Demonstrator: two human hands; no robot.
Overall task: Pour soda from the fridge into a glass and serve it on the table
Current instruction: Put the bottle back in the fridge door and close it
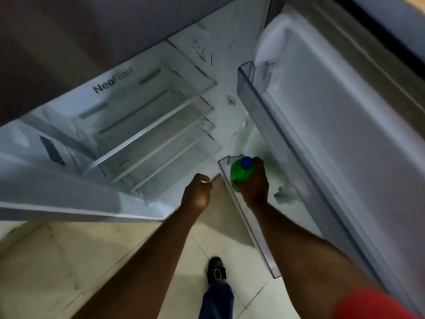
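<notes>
Green soda bottle [239, 172] | in door bin [250, 229] | right hand [254, 185] grips it

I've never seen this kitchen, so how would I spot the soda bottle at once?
Start at the open fridge door on the right and go down to its lower clear shelf. There the right hand grips a bottle at its neck: the only bright green thing around, with a blue cap.

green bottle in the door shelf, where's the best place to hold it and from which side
Probably the shoulder just below the blue cap, coming from above: the bottle stands upright in the door shelf, whose wall covers its lower body. The right hand already grips it there.
</notes>
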